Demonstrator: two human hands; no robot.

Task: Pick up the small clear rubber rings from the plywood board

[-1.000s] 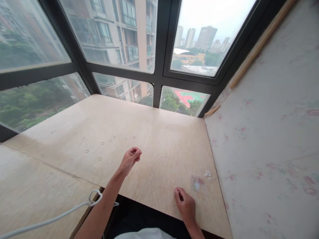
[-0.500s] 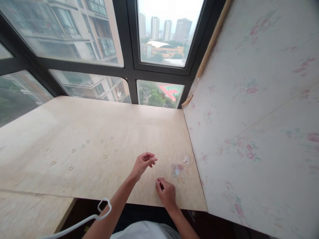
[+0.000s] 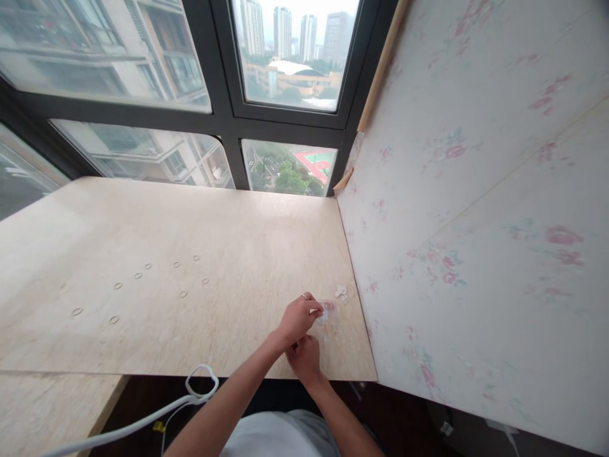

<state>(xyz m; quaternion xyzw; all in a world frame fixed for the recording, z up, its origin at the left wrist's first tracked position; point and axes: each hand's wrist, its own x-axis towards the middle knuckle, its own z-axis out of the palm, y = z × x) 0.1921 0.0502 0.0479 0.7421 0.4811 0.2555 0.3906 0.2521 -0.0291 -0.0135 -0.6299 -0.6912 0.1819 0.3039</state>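
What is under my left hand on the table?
A small clear packet shows past the left hand; its near end is covered. The right hand sits close by its wrist.

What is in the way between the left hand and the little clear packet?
Nothing visible. The left hand is right at the little clear packet on the board; the right hand sits nearer the person, not between them.

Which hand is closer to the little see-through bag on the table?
The left hand. Its fingers reach the edge of the little bag. The right hand sits behind it, nearer the person's body, partly covered by the left.
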